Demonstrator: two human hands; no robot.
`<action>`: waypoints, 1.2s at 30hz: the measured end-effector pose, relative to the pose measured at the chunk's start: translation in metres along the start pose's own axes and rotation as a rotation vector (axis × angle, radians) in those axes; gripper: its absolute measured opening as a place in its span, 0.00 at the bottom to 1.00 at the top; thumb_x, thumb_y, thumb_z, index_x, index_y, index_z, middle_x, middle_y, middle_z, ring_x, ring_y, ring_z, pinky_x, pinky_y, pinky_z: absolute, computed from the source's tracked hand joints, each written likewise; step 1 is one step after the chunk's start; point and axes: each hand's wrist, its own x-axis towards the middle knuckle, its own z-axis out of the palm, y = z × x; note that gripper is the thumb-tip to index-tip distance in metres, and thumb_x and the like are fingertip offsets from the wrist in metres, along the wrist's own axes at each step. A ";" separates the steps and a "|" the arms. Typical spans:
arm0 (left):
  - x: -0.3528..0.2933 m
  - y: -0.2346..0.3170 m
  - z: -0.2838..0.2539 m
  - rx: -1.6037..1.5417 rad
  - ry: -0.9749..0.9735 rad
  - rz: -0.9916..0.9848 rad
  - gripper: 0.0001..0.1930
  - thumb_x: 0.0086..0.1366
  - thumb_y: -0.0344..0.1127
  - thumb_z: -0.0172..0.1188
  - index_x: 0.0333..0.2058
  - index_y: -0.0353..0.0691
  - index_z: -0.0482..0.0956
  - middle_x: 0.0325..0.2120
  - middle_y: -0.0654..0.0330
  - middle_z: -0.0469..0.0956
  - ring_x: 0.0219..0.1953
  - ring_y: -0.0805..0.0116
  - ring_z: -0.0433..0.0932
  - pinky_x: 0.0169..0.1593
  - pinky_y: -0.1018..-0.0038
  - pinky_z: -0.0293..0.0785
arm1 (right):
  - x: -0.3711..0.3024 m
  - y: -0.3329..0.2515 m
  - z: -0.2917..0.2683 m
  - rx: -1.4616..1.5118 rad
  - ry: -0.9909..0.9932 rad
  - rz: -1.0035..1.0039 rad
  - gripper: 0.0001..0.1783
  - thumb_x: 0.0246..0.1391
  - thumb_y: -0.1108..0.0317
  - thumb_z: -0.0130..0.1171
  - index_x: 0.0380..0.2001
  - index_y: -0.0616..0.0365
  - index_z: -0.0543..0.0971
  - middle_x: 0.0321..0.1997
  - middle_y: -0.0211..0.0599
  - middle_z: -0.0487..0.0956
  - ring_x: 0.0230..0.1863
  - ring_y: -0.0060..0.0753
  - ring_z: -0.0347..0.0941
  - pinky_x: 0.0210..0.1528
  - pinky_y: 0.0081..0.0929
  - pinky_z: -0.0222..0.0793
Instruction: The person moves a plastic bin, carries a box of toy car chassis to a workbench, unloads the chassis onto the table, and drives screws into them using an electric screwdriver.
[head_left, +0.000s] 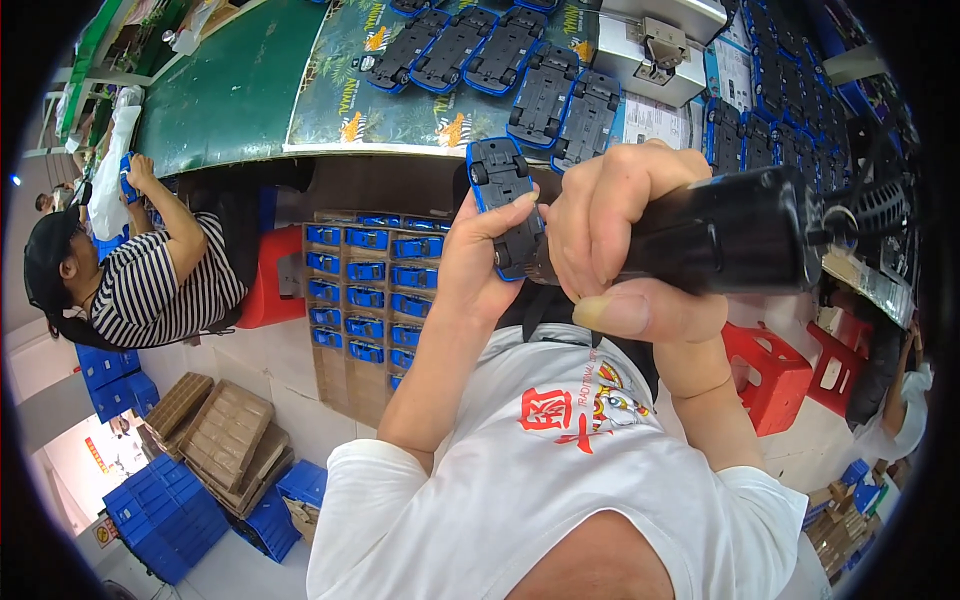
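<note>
My left hand (pixel 468 262) grips a blue toy car (pixel 498 172), turned so its black underside faces up, with the thumb lying across it. A black electric screwdriver (pixel 735 232) is held in my right hand (pixel 625 215), fingers wrapped round its front end. Its tip points at the lower end of the car; my fingers hide whether it touches a screw. On the table beyond, several more toy cars (pixel 540 95) lie in rows with their black undersides up.
A white metal fixture (pixel 660 55) stands on the table (pixel 330 110). Below the edge, a partitioned cardboard tray (pixel 345 385) holds blue cars. A person in stripes (pixel 165 275) sits left, handling something blue. A red stool (pixel 770 375) stands right; blue crates (pixel 165 515) are stacked lower left.
</note>
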 end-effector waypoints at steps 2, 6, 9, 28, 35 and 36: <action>-0.002 0.001 -0.002 0.091 0.007 0.041 0.18 0.63 0.22 0.61 0.51 0.41 0.72 0.42 0.59 0.79 0.41 0.66 0.81 0.46 0.65 0.80 | 0.001 0.003 0.002 0.109 0.079 0.005 0.14 0.37 0.73 0.70 0.22 0.58 0.71 0.20 0.36 0.73 0.17 0.24 0.68 0.21 0.21 0.69; -0.005 0.005 -0.002 0.073 0.006 0.056 0.17 0.63 0.23 0.62 0.50 0.40 0.73 0.41 0.59 0.79 0.40 0.66 0.81 0.47 0.66 0.80 | 0.001 0.008 0.002 0.110 0.049 0.020 0.14 0.37 0.73 0.69 0.22 0.59 0.71 0.21 0.36 0.72 0.17 0.25 0.67 0.21 0.22 0.69; -0.003 0.006 -0.008 0.062 -0.037 0.028 0.16 0.64 0.24 0.63 0.50 0.39 0.74 0.41 0.59 0.80 0.41 0.66 0.81 0.48 0.67 0.80 | 0.002 0.009 0.005 0.107 0.071 0.021 0.15 0.37 0.72 0.70 0.23 0.59 0.71 0.21 0.37 0.72 0.18 0.25 0.68 0.22 0.23 0.69; 0.083 0.275 -0.023 2.296 -0.165 0.807 0.26 0.47 0.25 0.69 0.50 0.41 0.81 0.44 0.52 0.81 0.48 0.53 0.80 0.55 0.63 0.75 | -0.038 -0.051 -0.065 -0.016 0.173 -0.267 0.16 0.54 0.59 0.65 0.35 0.54 0.70 0.28 0.30 0.73 0.18 0.18 0.70 0.25 0.17 0.70; 0.112 0.388 -0.063 2.965 0.111 0.763 0.29 0.47 0.19 0.61 0.51 0.43 0.80 0.52 0.54 0.79 0.57 0.49 0.73 0.60 0.56 0.69 | -0.041 -0.052 -0.071 -0.042 0.217 -0.253 0.15 0.54 0.61 0.65 0.34 0.55 0.70 0.26 0.31 0.71 0.17 0.18 0.68 0.24 0.17 0.70; 0.117 0.389 -0.063 2.956 0.337 0.930 0.28 0.49 0.22 0.60 0.53 0.46 0.80 0.54 0.55 0.79 0.60 0.51 0.72 0.61 0.56 0.69 | -0.042 -0.054 -0.072 -0.065 0.244 -0.239 0.15 0.54 0.61 0.65 0.33 0.55 0.70 0.25 0.32 0.71 0.17 0.18 0.68 0.24 0.17 0.70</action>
